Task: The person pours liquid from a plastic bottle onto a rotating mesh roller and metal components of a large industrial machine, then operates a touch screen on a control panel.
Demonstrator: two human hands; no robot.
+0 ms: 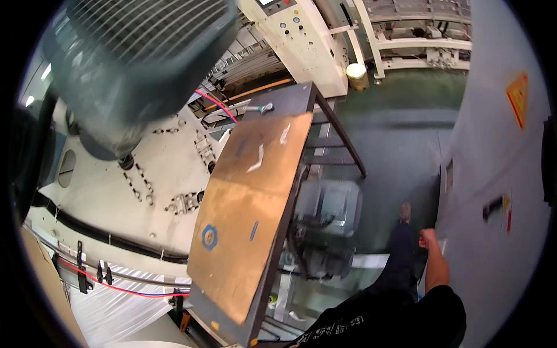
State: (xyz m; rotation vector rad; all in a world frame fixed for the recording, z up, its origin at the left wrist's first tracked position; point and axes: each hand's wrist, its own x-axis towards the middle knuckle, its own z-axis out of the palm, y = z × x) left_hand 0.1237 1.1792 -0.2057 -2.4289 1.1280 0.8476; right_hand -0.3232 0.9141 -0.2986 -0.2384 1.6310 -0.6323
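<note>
My right hand (428,238) hangs at my side, its fingers curled into a fist. I see nothing in it. It is nearest to the large grey panel (493,174) on the right and does not visibly hold anything on it. My left hand is out of the picture. To the left stands a dark table (299,95) with a brown cardboard sheet (232,249) on top. On the sheet lie a blue ring (209,237), a small blue strip (254,231) and white scraps (256,159). A ratchet wrench (264,108) rests near the table's far end.
A big grey machine housing (139,69) fills the upper left, beside a pale plate with fittings (116,185). Below the table's right edge sits a grey plastic bin (333,211). A cream control cabinet (301,46) and a yellowish bucket (357,75) stand farther off. My shoe (405,211) is on dark floor.
</note>
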